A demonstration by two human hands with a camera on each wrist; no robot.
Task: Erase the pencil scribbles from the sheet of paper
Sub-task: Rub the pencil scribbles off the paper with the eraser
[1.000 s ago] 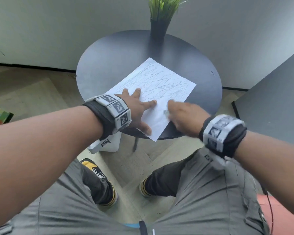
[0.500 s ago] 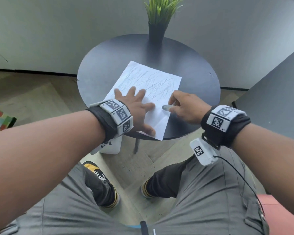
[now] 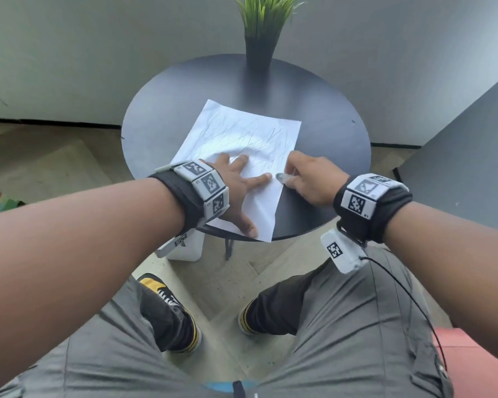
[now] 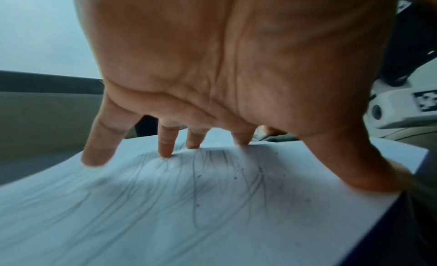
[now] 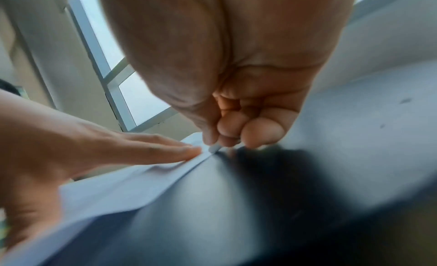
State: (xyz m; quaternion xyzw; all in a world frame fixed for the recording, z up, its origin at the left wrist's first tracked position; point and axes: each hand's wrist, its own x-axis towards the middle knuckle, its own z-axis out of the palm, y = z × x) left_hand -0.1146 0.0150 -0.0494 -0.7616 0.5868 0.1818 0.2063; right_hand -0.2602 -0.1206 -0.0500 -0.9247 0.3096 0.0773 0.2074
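As your hands meet at the near edge of the surface [image 3: 322, 130]:
Left hand [image 3: 236, 185]: your fingers spread flat, pressing the paper [image 3: 242, 133].
Right hand [image 3: 314, 179]: your fingers pinch the eraser [image 3: 281, 177] at the paper's edge.

We see soft, even daylight in the head view, bowed lines at its edges, and blurred, smeared wrist views with deep shadow below.

Scribbled white paper [image 3: 250, 139], buckled, on round table [image 3: 328, 110]
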